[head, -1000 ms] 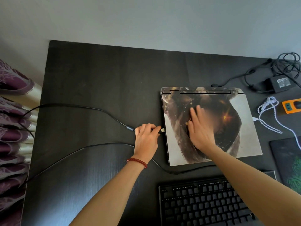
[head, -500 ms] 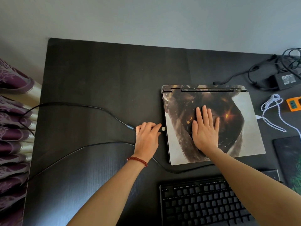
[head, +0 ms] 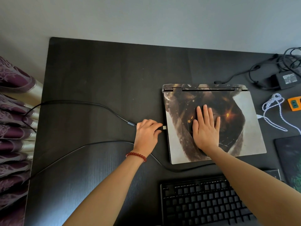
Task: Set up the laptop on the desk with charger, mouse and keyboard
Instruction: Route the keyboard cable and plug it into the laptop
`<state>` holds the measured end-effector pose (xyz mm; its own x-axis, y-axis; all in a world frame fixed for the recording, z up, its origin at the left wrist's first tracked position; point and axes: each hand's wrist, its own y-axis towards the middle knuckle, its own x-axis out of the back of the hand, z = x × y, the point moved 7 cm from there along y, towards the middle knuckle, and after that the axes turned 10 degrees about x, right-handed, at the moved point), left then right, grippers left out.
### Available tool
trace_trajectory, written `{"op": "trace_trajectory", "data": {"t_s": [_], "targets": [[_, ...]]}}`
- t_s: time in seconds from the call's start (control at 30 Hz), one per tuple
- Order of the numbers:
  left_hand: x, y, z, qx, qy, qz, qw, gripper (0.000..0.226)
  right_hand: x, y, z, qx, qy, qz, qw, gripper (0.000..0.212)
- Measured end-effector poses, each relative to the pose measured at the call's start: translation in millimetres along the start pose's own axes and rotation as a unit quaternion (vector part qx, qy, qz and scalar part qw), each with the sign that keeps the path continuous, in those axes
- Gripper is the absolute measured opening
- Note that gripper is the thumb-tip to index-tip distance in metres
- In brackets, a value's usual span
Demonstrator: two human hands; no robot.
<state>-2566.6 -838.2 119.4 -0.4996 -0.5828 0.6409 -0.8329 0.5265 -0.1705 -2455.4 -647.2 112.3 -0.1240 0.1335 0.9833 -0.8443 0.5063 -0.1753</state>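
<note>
Dark black-brown wood-grain bench (head: pixel 97 75). Closed laptop (head: pixel 244 128), centre right: lid printed in brown and cream with orange glints. Black keyboard (head: pixel 203 204), lower right. Red bead bracelet (head: pixel 136 156), centre. Purple patterned curtain (head: pixel 11 128), left edge. Orange power strip (head: pixel 294 104) and white braided cable (head: pixel 272 115), right edge.

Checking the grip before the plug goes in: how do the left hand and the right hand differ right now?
The left hand is curled, pinching the cable plug at the laptop's left edge; the right hand lies flat, fingers straight. The left hand is over the desk beside the laptop; the right hand rests on its closed lid. Only the left wrist wears a red bead bracelet. Both are bare.
</note>
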Motion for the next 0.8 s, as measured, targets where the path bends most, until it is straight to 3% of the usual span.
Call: {"op": "trace_trajectory", "data": {"t_s": [0.3, 0.8], "targets": [[0.6, -2.5, -9.7, -0.055, 0.041, 0.006, 0.998, 0.020, 0.8, -0.3, 0.4, -0.001, 0.000, -0.007, 1.000, 0.056], [3.0, -2.3, -5.7, -0.053, 0.055, -0.013, 0.997, 0.018, 1.5, -0.8, 1.7, -0.004, 0.000, -0.007, 1.000, 0.055]]}}
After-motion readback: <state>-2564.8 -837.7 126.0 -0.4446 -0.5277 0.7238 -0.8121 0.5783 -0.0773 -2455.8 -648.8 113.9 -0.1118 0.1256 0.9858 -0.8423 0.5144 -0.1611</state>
